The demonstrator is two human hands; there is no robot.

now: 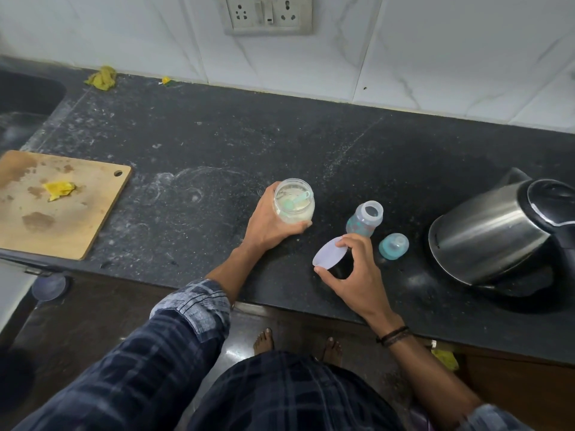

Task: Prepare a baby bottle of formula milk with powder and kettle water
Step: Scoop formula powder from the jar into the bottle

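**Baby bottle [364, 219] stands uncapped while both hands are busy with the powder jar [294, 205]**

From my remote view through the head camera, I look down on a dark stone counter [249, 135]. The baby bottle stands upright near the middle right, its mouth uncovered and its lower part printed in teal. Just to its right, the teal teat cap [393, 246] rests on the counter, apart from the bottle. Further right sits a steel kettle [491, 231] with a black lid.

The left hand [267, 225] wraps its curled fingers and thumb around the clear powder jar, which stands on the counter to the left of the bottle. The jar has no lid on, and I see pale powder inside with a light green scoop [295, 200] lying in it.

The right hand [354, 272] pinches the jar's round lid [330, 253] between thumb and fingertips, tilted so its white inner face turns toward the left. It is just in front of the bottle; I cannot tell whether it touches the counter.

At far left lies a wooden cutting board [62, 206] with a yellow scrap [59, 189] on it. A wall socket [267, 14] sits on the white tiles behind.
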